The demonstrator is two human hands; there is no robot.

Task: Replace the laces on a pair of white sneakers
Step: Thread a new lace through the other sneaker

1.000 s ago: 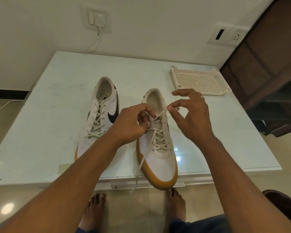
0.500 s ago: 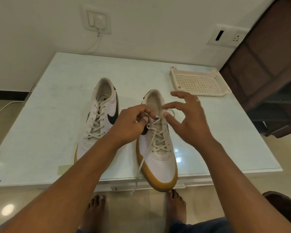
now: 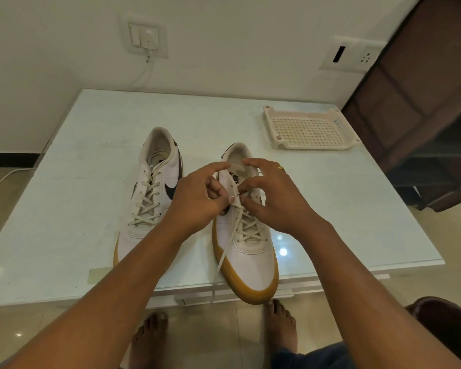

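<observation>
Most of work judged done: found left sneaker (image 3: 155, 198) laced, right sneaker (image 3: 253, 259) lacking only top eyelets; pinched its lace (image 3: 221, 259) with left hand (image 3: 197, 201) and right hand (image 3: 274, 201).

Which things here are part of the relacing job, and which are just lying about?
Job: white gum-soled sneaker being worked on; its cream flat lace, in the grip of left hand and right hand; second white gum-soled sneaker, already laced.
Lying about: cream perforated plastic tray; white wall switch plate with cable; white wall socket plate.
</observation>
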